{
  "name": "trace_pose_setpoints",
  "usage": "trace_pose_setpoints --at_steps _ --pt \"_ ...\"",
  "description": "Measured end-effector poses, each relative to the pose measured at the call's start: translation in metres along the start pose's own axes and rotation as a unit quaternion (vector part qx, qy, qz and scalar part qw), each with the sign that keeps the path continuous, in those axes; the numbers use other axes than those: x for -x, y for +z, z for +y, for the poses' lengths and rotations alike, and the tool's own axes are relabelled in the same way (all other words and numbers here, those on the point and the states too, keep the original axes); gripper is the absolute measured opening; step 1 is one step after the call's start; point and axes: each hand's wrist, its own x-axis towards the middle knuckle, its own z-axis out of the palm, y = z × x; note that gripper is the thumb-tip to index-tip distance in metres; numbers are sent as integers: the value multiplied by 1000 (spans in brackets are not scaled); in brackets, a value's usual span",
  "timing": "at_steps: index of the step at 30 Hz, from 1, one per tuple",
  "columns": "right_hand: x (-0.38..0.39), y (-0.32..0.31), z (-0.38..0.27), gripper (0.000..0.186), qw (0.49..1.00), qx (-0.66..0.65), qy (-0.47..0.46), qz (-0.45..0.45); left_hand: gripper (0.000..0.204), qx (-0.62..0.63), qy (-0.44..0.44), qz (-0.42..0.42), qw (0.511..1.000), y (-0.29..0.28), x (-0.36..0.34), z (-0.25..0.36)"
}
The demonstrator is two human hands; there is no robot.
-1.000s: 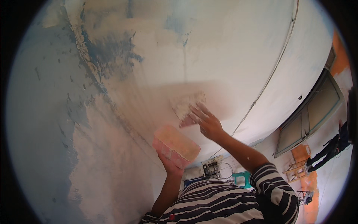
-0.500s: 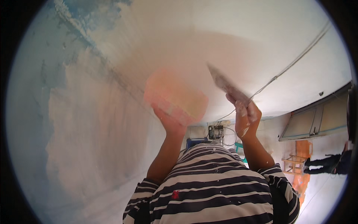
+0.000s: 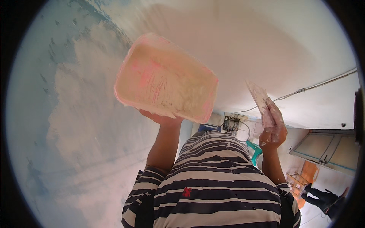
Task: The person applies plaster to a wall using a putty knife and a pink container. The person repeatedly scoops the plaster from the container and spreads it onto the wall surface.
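A pink plastic tub [image 3: 167,79], its inside coated with pale putty-like paste, is held up before me. My left hand [image 3: 162,117] is closed under its near edge; most of the fingers are hidden behind it. To the right, my right hand [image 3: 275,123] grips a flat putty scraper [image 3: 259,98] caked with the same pale paste. The blade points up and to the left, apart from both the tub and the surface behind. Paste is smeared over the right hand's fingers.
A bluish wall [image 3: 38,114] with pale smeared patches runs along the left. A cable [image 3: 303,90] crosses the whitish surface at right. Beyond are a green plastic stool [image 3: 254,151], a cabinet [image 3: 323,148], a wooden chair [image 3: 298,180] and another person [image 3: 323,199].
The tub has come up and its paste-coated inside now faces me. My right hand and the scraper have moved right and a little lower, away from the tub.
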Motion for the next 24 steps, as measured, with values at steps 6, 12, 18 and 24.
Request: trace_pose_setpoints --at_steps 6,12,18,24 --pt "-33 -13 -13 30 1000 15 22 6 79 -239 -26 2 971 -65 -10 -12" --pt "-81 -12 -38 33 997 -52 -11 -63 79 -301 -35 8 953 -75 2 -10" --pt "-90 14 -51 47 980 -119 11 -160 79 -313 -26 14 949 -75 7 -11" --pt "-93 25 -51 54 969 -139 -18 -202 80 -327 -15 20 945 -76 9 -7"
